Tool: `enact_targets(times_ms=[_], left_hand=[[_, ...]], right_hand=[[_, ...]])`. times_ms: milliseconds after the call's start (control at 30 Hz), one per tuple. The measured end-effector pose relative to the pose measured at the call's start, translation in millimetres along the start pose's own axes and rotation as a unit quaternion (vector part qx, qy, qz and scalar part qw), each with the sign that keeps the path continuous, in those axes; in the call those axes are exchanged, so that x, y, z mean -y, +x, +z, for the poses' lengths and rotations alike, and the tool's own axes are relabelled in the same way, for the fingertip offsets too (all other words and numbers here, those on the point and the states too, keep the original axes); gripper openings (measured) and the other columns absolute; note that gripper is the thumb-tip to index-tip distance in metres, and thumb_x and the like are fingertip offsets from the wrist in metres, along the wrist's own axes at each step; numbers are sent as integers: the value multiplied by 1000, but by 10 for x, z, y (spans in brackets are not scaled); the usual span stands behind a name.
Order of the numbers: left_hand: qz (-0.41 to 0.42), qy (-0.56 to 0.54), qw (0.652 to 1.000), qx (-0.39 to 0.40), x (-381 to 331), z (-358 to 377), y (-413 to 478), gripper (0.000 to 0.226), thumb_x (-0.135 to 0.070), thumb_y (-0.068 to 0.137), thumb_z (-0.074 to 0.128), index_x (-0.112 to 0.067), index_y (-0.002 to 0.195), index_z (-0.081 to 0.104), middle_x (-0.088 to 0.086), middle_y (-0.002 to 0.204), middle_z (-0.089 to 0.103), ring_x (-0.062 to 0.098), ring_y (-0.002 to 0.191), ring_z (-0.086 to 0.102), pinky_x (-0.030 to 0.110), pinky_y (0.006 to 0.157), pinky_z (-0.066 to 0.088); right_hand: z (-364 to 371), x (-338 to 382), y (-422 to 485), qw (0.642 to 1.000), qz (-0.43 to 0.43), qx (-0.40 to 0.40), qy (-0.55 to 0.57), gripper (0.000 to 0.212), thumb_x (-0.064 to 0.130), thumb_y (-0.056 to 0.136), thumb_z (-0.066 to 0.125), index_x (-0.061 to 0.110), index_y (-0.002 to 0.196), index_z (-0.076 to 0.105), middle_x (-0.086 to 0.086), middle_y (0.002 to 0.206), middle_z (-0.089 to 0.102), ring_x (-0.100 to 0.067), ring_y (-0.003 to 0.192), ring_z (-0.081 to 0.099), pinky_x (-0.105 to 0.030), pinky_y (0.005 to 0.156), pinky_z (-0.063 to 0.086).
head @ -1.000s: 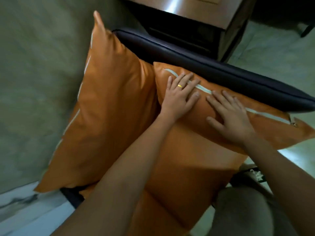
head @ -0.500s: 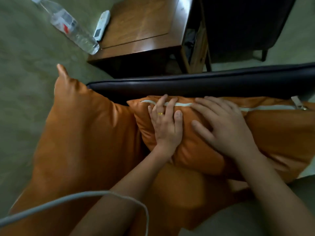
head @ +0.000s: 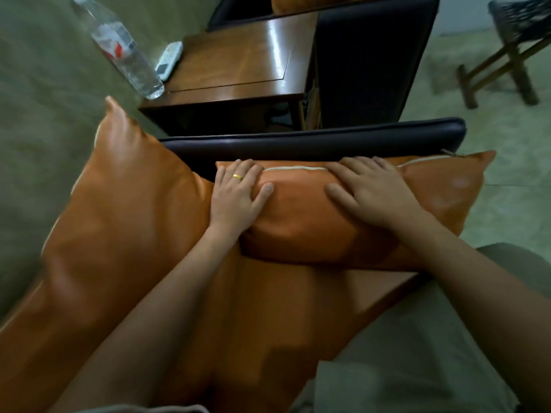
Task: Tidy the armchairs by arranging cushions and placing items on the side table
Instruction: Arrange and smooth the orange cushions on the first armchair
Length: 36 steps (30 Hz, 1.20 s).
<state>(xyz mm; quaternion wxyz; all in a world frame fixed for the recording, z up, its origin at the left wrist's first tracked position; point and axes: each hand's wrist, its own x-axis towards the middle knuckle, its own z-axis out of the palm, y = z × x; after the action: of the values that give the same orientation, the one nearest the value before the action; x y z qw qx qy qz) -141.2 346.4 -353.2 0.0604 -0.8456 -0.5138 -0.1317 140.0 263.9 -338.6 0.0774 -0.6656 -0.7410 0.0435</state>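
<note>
**A stool, a floor, a wall and a trouser leg**

Far off at the top right stands a small wooden stool (head: 511, 53). Its seat is dark and looks woven, and its legs are brown. It looks blurry. The stool stands on a pale floor (head: 492, 129) that runs down the right side. A dull green wall (head: 35, 129) fills the left side. At the bottom right is a grey-green trouser leg (head: 417, 353).

Glossy orange leatherette cushion (head: 313, 222), polished wooden side table (head: 238, 64), clear plastic bottle (head: 119, 46)
</note>
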Motion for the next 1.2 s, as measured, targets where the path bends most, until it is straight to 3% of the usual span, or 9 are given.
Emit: enact_targets(times_ms=[200, 300, 400, 500, 600, 767, 967, 1100, 1200], left_hand=[[-92, -34, 995, 17, 31, -26, -32, 59, -45, 106, 20, -13, 150, 42, 6, 159, 37, 21, 151, 23, 46, 124, 12], [-141, -8, 990, 7, -138, -120, 94, 56, -41, 105, 26, -10, 145, 48, 8, 154, 44, 24, 148, 30, 52, 122, 10], [-44, -80, 995, -31, -613, -225, 211, 49, -44, 102, 37, -14, 134, 59, 6, 139, 59, 23, 135, 47, 52, 120, 25], [93, -73, 993, 8, -1020, -94, 183, 50, -51, 103, 32, -25, 140, 53, -2, 142, 56, 17, 138, 44, 47, 120, 25], [49, -59, 997, 2, -843, -10, 193, 58, -61, 102, 27, -27, 142, 53, -3, 145, 54, 16, 141, 41, 44, 121, 21], [21, -46, 999, -10, -534, -5, 140, 60, -62, 102, 28, -24, 142, 52, 1, 144, 54, 19, 140, 41, 40, 122, 18], [1, -58, 998, 25, -913, -71, 260, 63, -64, 99, 27, -25, 140, 54, -4, 144, 55, 16, 140, 41, 54, 121, 16], [53, -67, 996, 17, -1270, -41, 278, 57, -63, 98, 35, -27, 135, 57, -7, 137, 59, 12, 133, 48, 55, 117, 22], [78, -75, 994, 16, -1456, -4, 310, 57, -63, 98, 35, -27, 135, 58, -9, 137, 60, 11, 131, 49, 51, 116, 25]], right_hand=[[-67, -434, -402, 992, 97, -39, -72, 70, 64, 99, 12, 26, 147, 45, -7, 144, 54, -28, 137, 44, -50, 119, 22], [-126, -641, -528, 981, 165, -68, -79, 69, 64, 97, 18, 24, 142, 51, -7, 142, 56, -30, 136, 43, -56, 117, 21], [-186, -467, -413, 979, 181, -85, -44, 62, 61, 97, 24, 25, 138, 53, -6, 138, 58, -30, 132, 46, -59, 116, 18], [-105, -276, -350, 993, 90, -59, -57, 60, 59, 100, 19, 29, 145, 47, -3, 142, 56, -26, 136, 46, -55, 119, 16], [-34, -593, -542, 990, 117, -71, -46, 62, 61, 101, 14, 34, 151, 40, -2, 152, 47, -26, 146, 33, -52, 121, 12], [105, -1036, -909, 956, 245, -139, 76, 62, 61, 98, 20, 36, 154, 28, 1, 164, 23, -26, 153, 12, -63, 119, 8], [149, -953, -828, 931, 245, -224, 152, 72, 54, 96, 34, 9, 153, 31, -13, 160, 26, -31, 153, 2, -58, 122, 7], [11, -1075, -710, 960, 185, -204, 54, 70, 53, 95, 33, 4, 144, 45, -20, 144, 45, -37, 147, 23, -57, 123, 4], [-24, -1151, -685, 967, 146, -198, 64, 69, 54, 95, 33, 5, 141, 51, -18, 141, 50, -34, 133, 38, -54, 120, 20]])
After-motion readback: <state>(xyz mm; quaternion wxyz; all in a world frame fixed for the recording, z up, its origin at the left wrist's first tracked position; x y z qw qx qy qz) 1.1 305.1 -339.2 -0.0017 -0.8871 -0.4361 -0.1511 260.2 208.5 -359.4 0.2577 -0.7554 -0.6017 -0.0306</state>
